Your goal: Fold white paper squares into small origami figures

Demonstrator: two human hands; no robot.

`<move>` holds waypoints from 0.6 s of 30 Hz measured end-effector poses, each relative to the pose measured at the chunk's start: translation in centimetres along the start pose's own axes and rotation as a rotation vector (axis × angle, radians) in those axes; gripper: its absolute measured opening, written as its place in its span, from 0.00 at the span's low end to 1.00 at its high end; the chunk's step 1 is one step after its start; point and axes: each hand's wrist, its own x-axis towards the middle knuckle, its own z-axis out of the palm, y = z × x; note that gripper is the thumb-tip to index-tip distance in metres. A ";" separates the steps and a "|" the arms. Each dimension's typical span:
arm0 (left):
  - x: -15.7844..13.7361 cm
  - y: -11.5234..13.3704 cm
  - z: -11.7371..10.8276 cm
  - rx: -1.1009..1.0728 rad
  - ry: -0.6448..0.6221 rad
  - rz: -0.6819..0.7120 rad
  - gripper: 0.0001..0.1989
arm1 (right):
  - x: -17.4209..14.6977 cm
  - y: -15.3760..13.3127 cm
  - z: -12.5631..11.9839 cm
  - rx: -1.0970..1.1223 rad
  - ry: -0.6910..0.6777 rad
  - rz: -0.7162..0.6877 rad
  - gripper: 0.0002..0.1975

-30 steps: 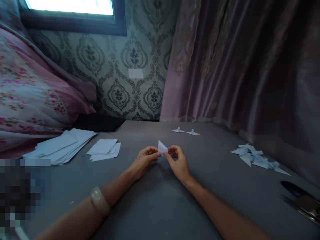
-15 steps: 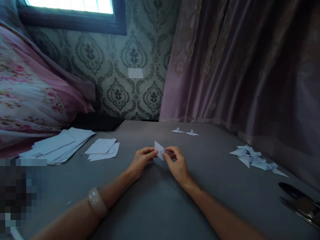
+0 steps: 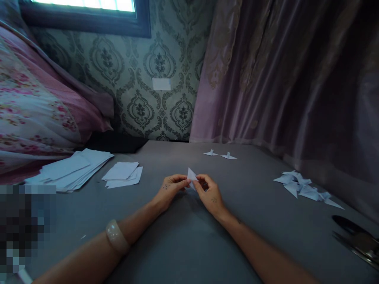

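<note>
A small folded piece of white paper (image 3: 191, 174) is pinched between my two hands, its pointed tip upward, just above the grey tabletop (image 3: 189, 244). My left hand (image 3: 169, 190) grips its left side with thumb and fingers. From the right, my right hand (image 3: 209, 194) pinches it, the thumb on the near face and the fingers partly hidden behind. The fingertips of both hands nearly meet and cover the paper's lower part. Beyond my hands stand two small folded paper figures (image 3: 211, 153).
Left lie a stack of larger white sheets (image 3: 69, 171) and a smaller stack of square sheets (image 3: 122, 173). Several folded paper figures (image 3: 304, 185) are heaped at the right. Scissors or a similar dark tool (image 3: 353, 232) lie near the right edge. Curtains (image 3: 251, 79) hang behind.
The paper now shows a narrower pointed shape, having been folded or turned. My hands have come closer together, with the left shifted slightly right. The view has tilted a little.
</note>
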 end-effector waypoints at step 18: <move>-0.5 0.7 0.3 -0.071 -0.119 -0.034 0.15 | 0.6 -0.3 -1.0 0.653 -0.144 0.485 0.13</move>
